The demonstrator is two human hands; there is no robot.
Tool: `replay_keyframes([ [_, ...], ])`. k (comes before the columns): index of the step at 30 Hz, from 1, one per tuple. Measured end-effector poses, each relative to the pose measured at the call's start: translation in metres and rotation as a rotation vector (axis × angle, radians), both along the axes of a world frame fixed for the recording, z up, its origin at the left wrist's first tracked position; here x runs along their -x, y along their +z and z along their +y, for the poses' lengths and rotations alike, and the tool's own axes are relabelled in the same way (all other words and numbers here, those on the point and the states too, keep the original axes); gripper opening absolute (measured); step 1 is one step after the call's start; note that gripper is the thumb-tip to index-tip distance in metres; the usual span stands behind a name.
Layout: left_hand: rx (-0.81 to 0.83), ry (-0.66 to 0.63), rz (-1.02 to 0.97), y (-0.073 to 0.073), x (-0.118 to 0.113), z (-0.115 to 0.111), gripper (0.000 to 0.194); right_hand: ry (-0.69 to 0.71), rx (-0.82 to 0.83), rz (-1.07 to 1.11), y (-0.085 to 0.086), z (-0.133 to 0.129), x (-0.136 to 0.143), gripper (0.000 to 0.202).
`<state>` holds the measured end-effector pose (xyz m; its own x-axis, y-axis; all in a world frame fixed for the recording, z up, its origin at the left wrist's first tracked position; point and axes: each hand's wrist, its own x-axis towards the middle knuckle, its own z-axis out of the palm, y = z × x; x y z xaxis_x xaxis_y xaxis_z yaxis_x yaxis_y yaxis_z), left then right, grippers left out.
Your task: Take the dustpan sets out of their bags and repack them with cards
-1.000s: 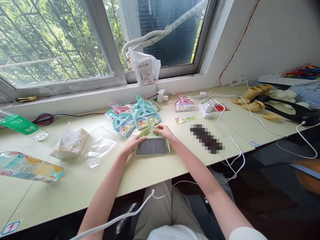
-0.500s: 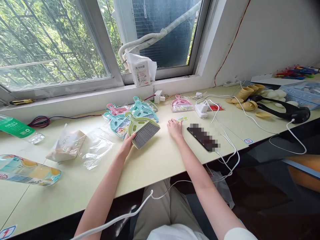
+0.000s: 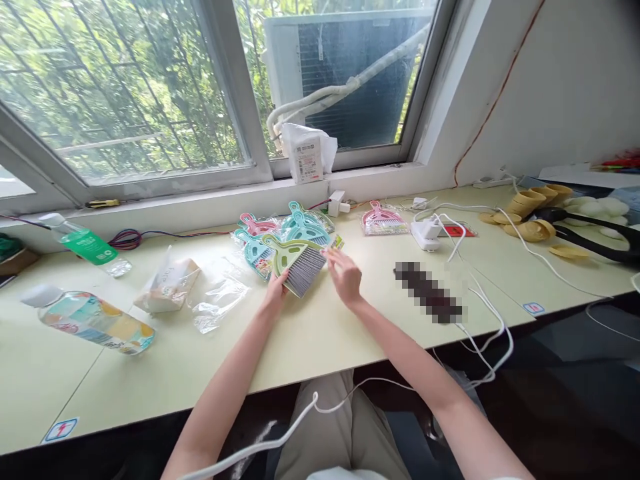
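My left hand (image 3: 278, 291) is closed on the lower left edge of a green dustpan and brush set (image 3: 290, 257), whose grey bristles face right. Just right of the set, my right hand (image 3: 345, 273) is raised with its fingers pinched together around a small label card (image 3: 337, 243). Behind the green set lie wrapped dustpan sets: a teal one (image 3: 304, 228), another teal one (image 3: 254, 249) and a pink one (image 3: 255, 224).
A wrapped pink set (image 3: 382, 219), a white charger (image 3: 426, 233) with cables and a blurred phone (image 3: 425, 292) are to the right. Leftward lie clear wrapping (image 3: 220, 297), a tissue pack (image 3: 170, 285) and two bottles, one green-labelled (image 3: 89, 245), one patterned (image 3: 100, 320).
My right hand has lifted off the table and closed around the card beside the green set. The view has turned left, so things appear farther right.
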<state>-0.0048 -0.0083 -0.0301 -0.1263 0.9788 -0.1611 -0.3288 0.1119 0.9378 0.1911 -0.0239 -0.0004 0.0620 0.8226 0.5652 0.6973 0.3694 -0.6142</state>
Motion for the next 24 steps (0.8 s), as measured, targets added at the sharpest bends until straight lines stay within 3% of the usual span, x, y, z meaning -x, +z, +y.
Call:
replay_keyframes([
  [2, 0.003, -0.028, -0.048, -0.003, -0.004, -0.002, 0.053, 0.186, -0.011, -0.064, -0.005, -0.016, 0.029, 0.033],
  [5, -0.031, -0.069, -0.134, -0.005, -0.006, -0.004, 0.053, 0.329, 0.011, -0.115, -0.016, -0.026, 0.056, 0.033],
  [9, -0.108, -0.083, -0.171, -0.002, -0.006, -0.006, 0.051, 0.386, 0.058, -0.165, -0.023, -0.022, 0.059, 0.042],
  [14, -0.151, -0.118, -0.198, 0.0, -0.007, -0.007, 0.056, 0.431, 0.046, -0.151, -0.02, -0.018, 0.051, 0.044],
  [16, -0.163, -0.124, -0.198, 0.001, -0.006, -0.007, 0.06, 0.407, 0.025, -0.056, -0.018, -0.018, 0.049, 0.043],
  [19, -0.154, -0.122, -0.19, 0.005, -0.003, -0.009, 0.066, 0.215, -0.024, 0.229, -0.018, -0.013, 0.044, 0.042],
  [21, -0.149, -0.113, -0.188, 0.009, -0.001, -0.011, 0.066, 0.122, 0.019, 0.504, -0.02, -0.006, 0.037, 0.057],
  [22, -0.161, -0.109, -0.186, 0.011, 0.001, -0.012, 0.066, 0.133, 0.089, 0.647, -0.022, -0.001, 0.034, 0.066],
  [24, -0.201, -0.117, -0.173, 0.013, 0.002, -0.015, 0.067, 0.283, 0.304, 0.886, -0.026, 0.008, 0.029, 0.071],
])
